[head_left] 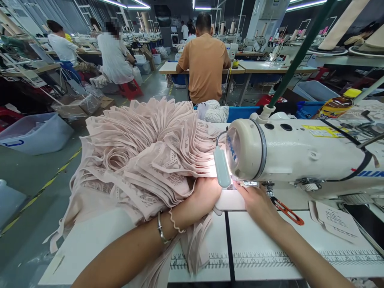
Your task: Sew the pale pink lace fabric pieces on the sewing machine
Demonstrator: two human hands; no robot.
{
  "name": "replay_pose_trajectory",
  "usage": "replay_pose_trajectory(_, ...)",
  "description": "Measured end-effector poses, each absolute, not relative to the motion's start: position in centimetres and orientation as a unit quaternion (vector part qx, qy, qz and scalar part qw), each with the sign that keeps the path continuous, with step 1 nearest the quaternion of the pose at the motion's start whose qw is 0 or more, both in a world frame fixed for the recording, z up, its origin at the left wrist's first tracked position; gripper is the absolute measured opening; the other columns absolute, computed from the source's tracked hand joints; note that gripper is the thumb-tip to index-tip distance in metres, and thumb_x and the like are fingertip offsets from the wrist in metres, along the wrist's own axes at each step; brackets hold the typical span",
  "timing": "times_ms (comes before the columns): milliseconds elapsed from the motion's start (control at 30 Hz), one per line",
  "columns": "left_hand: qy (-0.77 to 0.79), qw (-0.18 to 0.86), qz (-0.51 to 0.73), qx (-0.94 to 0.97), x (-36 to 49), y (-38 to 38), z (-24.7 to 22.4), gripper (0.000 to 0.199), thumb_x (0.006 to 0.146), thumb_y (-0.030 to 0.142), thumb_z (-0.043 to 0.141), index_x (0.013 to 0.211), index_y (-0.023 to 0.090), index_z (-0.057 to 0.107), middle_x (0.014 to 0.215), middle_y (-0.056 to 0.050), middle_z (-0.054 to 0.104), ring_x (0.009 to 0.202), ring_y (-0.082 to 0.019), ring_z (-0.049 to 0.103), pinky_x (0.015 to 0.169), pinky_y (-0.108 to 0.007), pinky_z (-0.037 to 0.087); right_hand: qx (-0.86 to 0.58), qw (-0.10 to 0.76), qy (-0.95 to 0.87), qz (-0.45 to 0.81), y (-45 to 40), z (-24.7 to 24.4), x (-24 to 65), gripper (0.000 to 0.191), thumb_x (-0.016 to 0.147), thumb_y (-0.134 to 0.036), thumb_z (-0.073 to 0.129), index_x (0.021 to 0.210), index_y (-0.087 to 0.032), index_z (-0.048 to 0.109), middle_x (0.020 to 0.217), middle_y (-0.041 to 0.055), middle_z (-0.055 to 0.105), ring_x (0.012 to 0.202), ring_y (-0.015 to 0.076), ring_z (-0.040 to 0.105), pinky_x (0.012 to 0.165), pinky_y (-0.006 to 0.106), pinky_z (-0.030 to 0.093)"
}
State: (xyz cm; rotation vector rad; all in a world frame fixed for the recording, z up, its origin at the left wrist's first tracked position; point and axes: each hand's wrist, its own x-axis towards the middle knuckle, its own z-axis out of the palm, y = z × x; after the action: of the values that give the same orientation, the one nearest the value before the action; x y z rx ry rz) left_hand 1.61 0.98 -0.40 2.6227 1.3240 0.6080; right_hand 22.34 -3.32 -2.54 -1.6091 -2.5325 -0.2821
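Observation:
A white sewing machine (288, 150) stands at the right, with a small lit lamp (222, 167) hanging before its head. My left hand (208, 194) rests beside the lamp against a large heap of pale pink lace-trimmed garment pieces (150, 148); its fingers are hidden by the lamp and glare. From the right, my right hand (255, 200) reaches under the machine head, fingers stretched toward the needle area. What lies beneath its fingertips is too small to make out. Pink fabric strips (196, 244) hang below my left wrist over the table edge.
Orange-handled thread snips (288, 212) lie right of my right hand, near paper tags (334, 220). A printed ruler (264, 261) runs along the table front. Behind the machine are a yellow-capped bottle (339, 104) and a blue bin (243, 113). A person in a brown shirt (204, 68) sits ahead.

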Motion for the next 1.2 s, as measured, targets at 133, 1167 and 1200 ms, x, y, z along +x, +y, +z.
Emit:
replay_pose_trajectory(133,0.441,0.043,0.087,0.892,0.7,-0.5,1.3,0.02,0.082,0.001,0.049,0.09,0.018,0.054,0.079,-0.005,0.061,0.072,-0.023,0.062,0.062,-0.033,0.045,-0.522,0.065,-0.841,-0.123,-3.4,-2.4,21.8,0.059,0.076,0.003,0.039,0.122,-0.023,0.067,0.108,0.0129,0.07,0.091,0.0262,0.063,0.085,0.042,0.051)
replay_pose_trajectory(1167,0.313,-0.128,0.189,0.922,-0.3,-2.2,-0.2,0.017,0.089,0.002,0.045,0.085,0.018,0.049,0.079,-0.001,0.055,0.074,-0.019,0.054,0.067,-0.033,0.039,-0.589,0.015,-0.808,-0.001,-3.1,-2.2,21.1,0.059,0.088,-0.006,0.032,0.139,-0.022,0.055,0.095,0.0118,0.067,0.08,0.0225,0.06,0.073,0.035,0.042)
replay_pose_trajectory(1200,0.312,-0.128,0.19,0.922,-0.4,-2.2,-0.2,0.017,0.089,0.002,0.045,0.085,0.018,0.049,0.079,-0.001,0.055,0.074,-0.019,0.054,0.067,-0.033,0.039,-0.59,0.016,-0.807,0.01,-3.0,-2.3,21.1,0.058,0.088,-0.007,0.032,0.139,-0.023,0.056,0.092,0.0109,0.067,0.081,0.0229,0.06,0.074,0.035,0.042)
